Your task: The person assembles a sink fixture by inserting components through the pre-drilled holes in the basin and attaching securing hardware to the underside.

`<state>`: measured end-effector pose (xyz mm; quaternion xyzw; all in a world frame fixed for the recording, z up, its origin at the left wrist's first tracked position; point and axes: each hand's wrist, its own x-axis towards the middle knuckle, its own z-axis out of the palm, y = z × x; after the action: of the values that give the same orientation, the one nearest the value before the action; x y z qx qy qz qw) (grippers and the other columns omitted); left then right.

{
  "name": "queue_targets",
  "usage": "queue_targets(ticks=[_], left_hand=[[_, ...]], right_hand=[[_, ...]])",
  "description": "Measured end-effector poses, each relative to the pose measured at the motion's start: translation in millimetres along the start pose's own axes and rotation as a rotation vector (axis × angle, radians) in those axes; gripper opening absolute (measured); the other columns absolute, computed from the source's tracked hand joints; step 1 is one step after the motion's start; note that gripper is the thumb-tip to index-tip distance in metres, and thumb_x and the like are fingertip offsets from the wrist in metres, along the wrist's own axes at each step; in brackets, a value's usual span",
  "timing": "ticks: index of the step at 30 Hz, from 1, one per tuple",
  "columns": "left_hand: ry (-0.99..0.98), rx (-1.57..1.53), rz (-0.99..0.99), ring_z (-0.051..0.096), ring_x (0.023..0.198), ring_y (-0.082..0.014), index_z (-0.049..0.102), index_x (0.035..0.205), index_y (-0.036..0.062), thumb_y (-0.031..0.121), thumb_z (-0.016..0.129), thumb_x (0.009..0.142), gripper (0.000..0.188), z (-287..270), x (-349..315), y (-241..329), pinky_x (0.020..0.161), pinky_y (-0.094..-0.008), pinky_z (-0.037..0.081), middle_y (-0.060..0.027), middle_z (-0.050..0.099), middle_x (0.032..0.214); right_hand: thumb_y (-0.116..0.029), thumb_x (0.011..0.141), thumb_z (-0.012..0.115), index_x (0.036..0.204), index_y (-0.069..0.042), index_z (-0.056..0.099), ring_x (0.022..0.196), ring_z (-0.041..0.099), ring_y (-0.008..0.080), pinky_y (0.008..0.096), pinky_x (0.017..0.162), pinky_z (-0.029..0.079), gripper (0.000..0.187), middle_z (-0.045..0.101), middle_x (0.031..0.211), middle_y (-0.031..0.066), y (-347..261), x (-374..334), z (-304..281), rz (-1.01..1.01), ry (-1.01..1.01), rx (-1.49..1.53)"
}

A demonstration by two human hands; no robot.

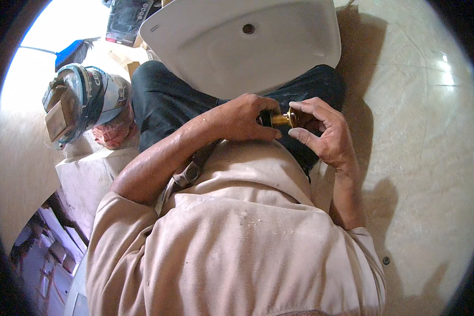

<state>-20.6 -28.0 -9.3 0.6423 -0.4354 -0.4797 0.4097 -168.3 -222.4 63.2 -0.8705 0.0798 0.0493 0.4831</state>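
Note:
In front of my belly I hold a gold drain fitting (pixel 281 119) level between both hands. My left hand (pixel 242 118) is closed around its dark end, fingers curled over the top and thumb along the near side. At the other end, the fingertips and thumb of my right hand (pixel 329 131) pinch the wide gold flange. The inside of my left grip is hidden. Just beyond the hands, a white washbasin (pixel 210 39) leans against my knees, its bowl side up, with a round drain hole (pixel 248 29) near the far side.
At my left stands a dirty bucket (pixel 97 89) with a cardboard piece (pixel 60 118) at its mouth. A reddish bag (pixel 114 131) and a white box (pixel 81 171) are beside it. Farther off lie a blue broom (pixel 71 52) and a black box (pixel 126 21). Tiled floor (pixel 421 131) spreads to the right.

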Motion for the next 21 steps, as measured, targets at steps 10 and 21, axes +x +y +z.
queue_targets(ticks=[10, 21], left_hand=[[0.019, -0.077, 0.034, 0.074, 0.091, -0.0304, 0.071, 0.12, -0.0011, 0.034, 0.083, 0.086, 0.05, -6.5, -8.9, 2.9, 0.084, -0.0418, 0.058, -0.0218, 0.076, 0.099], [0.053, -0.103, 0.018, 0.075, 0.089, -0.0294, 0.07, 0.123, -0.0028, 0.038, 0.084, 0.087, 0.056, -6.4, -13.5, -4.8, 0.082, -0.0419, 0.06, -0.0231, 0.076, 0.101]], right_hand=[[-0.015, 0.084, 0.086, 0.123, -0.004, 0.071, 0.103, 0.07, 0.0244, 0.0344, 0.092, 0.055, 0.043, 0.072, 0.111, 0.0116, -11.2, 4.5, 2.6, -0.049, -0.002, 0.007], [-0.019, 0.1, 0.072, 0.142, 0.001, 0.059, 0.099, 0.074, 0.0233, 0.0377, 0.089, 0.063, 0.048, 0.072, 0.125, 0.0202, 18.0, -9.3, 8.7, 0.137, 0.131, 0.898]])
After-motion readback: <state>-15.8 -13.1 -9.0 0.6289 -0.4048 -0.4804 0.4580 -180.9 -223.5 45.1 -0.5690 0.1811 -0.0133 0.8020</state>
